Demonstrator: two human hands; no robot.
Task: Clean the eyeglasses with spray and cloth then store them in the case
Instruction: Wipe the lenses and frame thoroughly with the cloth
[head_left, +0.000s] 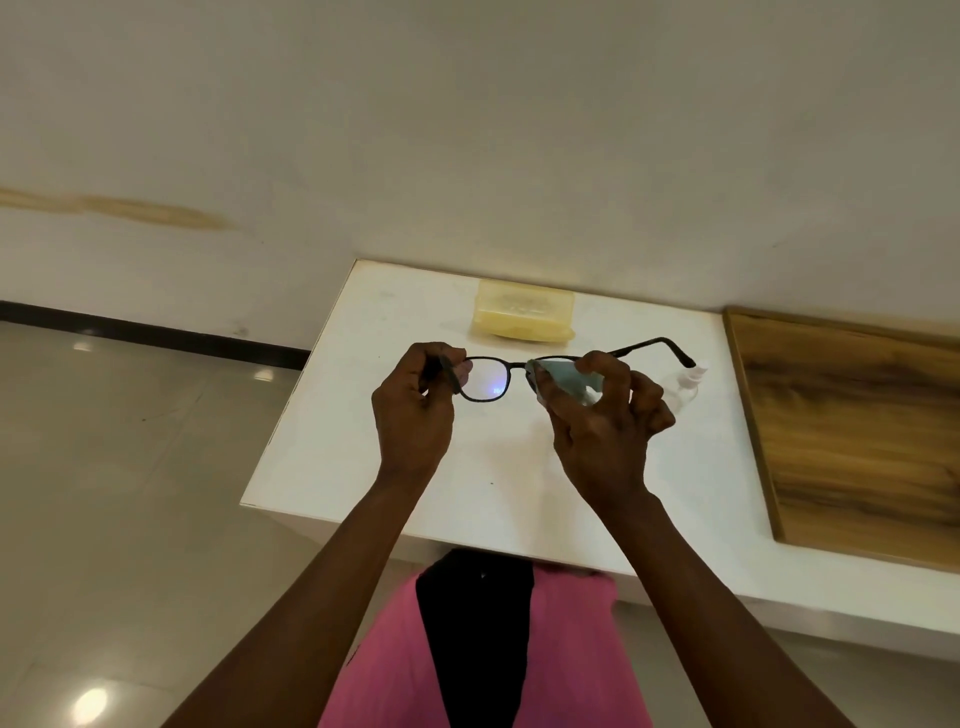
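The left hand (413, 402) pinches the eyeglasses (511, 374) at the hinge above the surface (363, 457) while the right hand (605, 415) grips a cloth (558, 376), apparently pressed against one lens.

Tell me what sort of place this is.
Probably an indoor room, home or office: a white table against a plain wall, a glossy tiled floor, and a wooden panel beside the table.

L hand (413, 410) pinching, R hand (605, 421) prob. pinching
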